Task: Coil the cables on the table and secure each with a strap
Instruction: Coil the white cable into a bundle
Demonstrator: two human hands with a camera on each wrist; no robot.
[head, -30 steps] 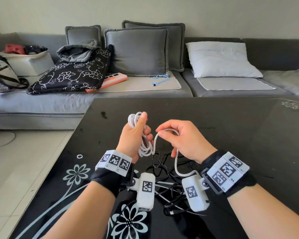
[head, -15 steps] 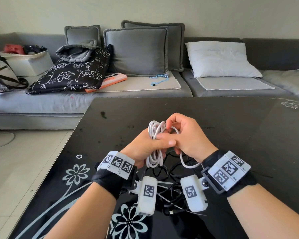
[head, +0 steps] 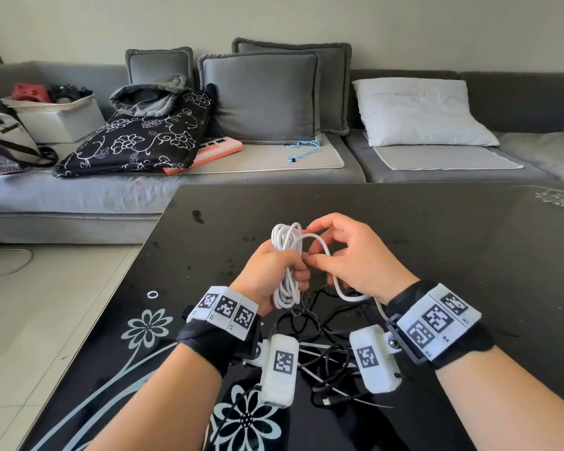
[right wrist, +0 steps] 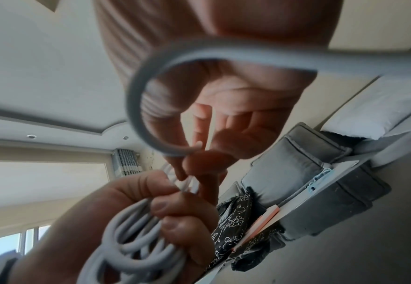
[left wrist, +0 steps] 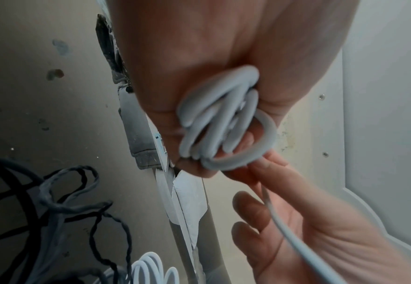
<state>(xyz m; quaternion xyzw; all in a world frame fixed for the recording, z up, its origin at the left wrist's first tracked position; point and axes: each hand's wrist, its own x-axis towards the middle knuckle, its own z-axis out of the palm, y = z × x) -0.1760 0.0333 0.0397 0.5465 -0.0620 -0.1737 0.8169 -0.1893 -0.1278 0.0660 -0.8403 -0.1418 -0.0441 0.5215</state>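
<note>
Head view: the left hand (head: 267,275) holds a white cable (head: 287,262) coiled into a long bundle, its grip closed round the middle of the loops, which stick out at 12 o'clock and hang below the fist at 6 o'clock. The right hand (head: 355,255), at 3 o'clock of the coil and touching it, pinches the cable's loose strand between thumb and forefinger; the strand arcs over from the coil top, runs down past the palm and on toward the right wrist. Both hands are raised above the black counter (head: 437,242). Under the wrists a tangle of black cables (head: 326,356) lies on the counter. A sofa (head: 79,203) stands beyond it at 12 o'clock.

Left wrist view: the fingers (left wrist: 165,123) are curled tightly round the coil's lower bends (left wrist: 218,119). One loop leaves the bundle and passes into the right hand (left wrist: 296,221) at 5 o'clock. Black cables (left wrist: 53,201) lie at 8 o'clock.

Right wrist view: the strand (right wrist: 146,107) curves in a wide hook to the thumb and forefinger (right wrist: 197,163), which close on it. The left hand (right wrist: 151,207) clasps the coil (right wrist: 136,240) at 7 o'clock.
</note>
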